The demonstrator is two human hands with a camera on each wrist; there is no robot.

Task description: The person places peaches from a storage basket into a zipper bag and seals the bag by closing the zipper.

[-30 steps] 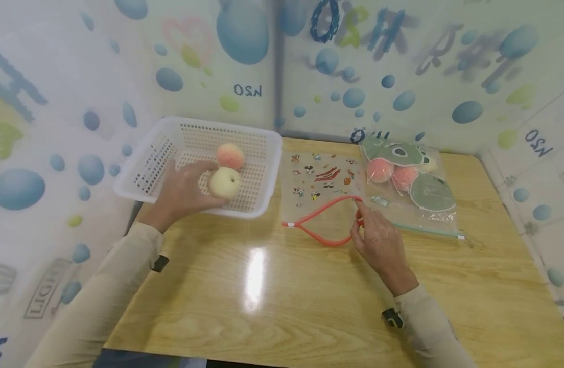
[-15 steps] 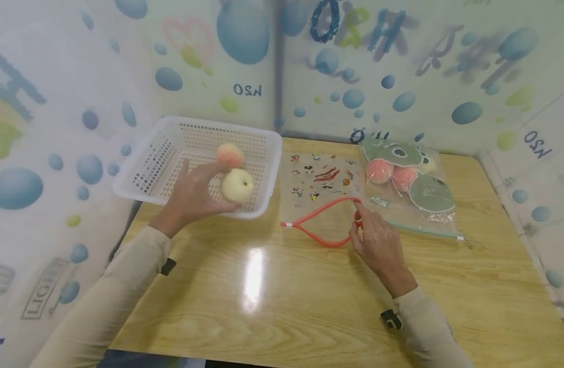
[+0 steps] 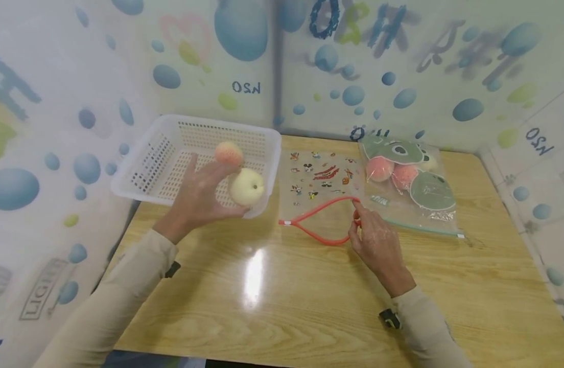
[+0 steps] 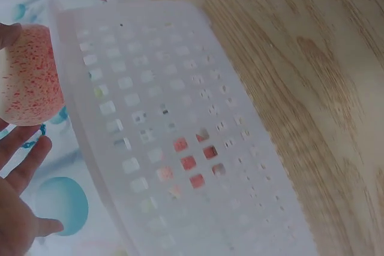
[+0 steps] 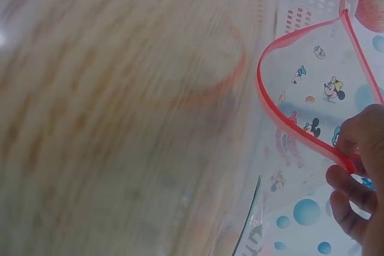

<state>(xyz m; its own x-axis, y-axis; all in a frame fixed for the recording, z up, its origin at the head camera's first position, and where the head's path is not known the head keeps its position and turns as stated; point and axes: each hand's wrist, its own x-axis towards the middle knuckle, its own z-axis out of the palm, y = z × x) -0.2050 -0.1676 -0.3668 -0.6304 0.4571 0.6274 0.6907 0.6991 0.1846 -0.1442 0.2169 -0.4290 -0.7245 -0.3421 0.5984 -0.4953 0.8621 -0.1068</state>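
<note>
My left hand [image 3: 194,197] grips a pale yellow peach [image 3: 247,187] over the front right part of the white basket [image 3: 276,153]. Red speckles cover that peach's [image 4: 33,79] far side in the left wrist view. A second, redder peach [image 3: 229,153] lies in the basket. To the basket's right lies a clear zip bag [image 3: 325,176] with cartoon prints, its red zip edge [image 3: 325,240] spread into a wide loop. At the right end of this mouth, my right hand [image 3: 378,243] pinches the red edge [image 5: 282,121] between thumb and fingers.
Right of the cartoon bag lies another clear bag [image 3: 383,202] with green character prints and a green zip edge, holding several peaches [image 3: 380,169]. Everything stands on a wooden table [image 3: 309,306] against a patterned wall [image 3: 378,66].
My left hand has carried the yellow peach to the right, from the basket's middle toward its right rim. The right hand and the bag mouth have hardly moved.
</note>
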